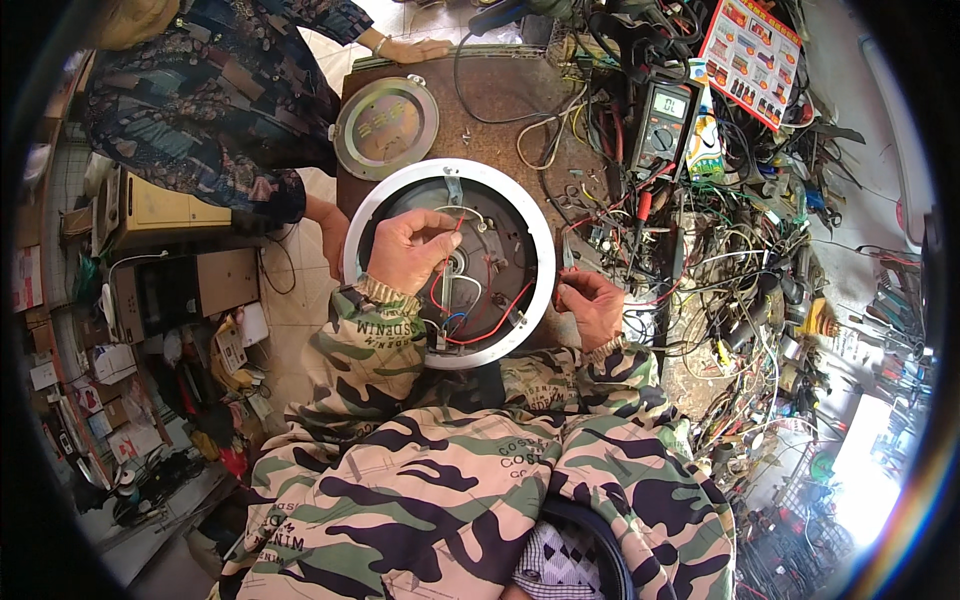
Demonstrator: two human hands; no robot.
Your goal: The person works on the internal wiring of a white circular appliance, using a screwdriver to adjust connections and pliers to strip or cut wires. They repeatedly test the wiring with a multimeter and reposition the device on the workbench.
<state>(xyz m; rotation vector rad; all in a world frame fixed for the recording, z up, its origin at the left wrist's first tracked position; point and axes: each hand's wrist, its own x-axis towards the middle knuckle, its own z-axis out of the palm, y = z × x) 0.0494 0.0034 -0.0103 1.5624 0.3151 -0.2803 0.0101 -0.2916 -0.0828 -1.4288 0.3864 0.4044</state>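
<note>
Housing (547, 265), round and white-rimmed, lies at the worktop (490, 145) edge, directly beneath the left hand (408, 252), which pinches a red lead (459, 224) inside it, while the right hand (592, 306), just outside its right side, appears to pinch a second lead (567, 270).

There is one housing (547, 262), one disc (388, 126), one multimeter (661, 126).

At the upper left stands a person (200, 105) in dark patterned clothing. Below is a yellow box-shaped cabinet (165, 208), then a white carton (113, 364) amid clutter (75, 420) that seems to be mixed packets, though the rim is dim. Pale floor tiles (290, 350) show between. At right, tangled wires (740, 300) lie heaped; above them is a red-bordered printed sheet (750, 60).
</note>
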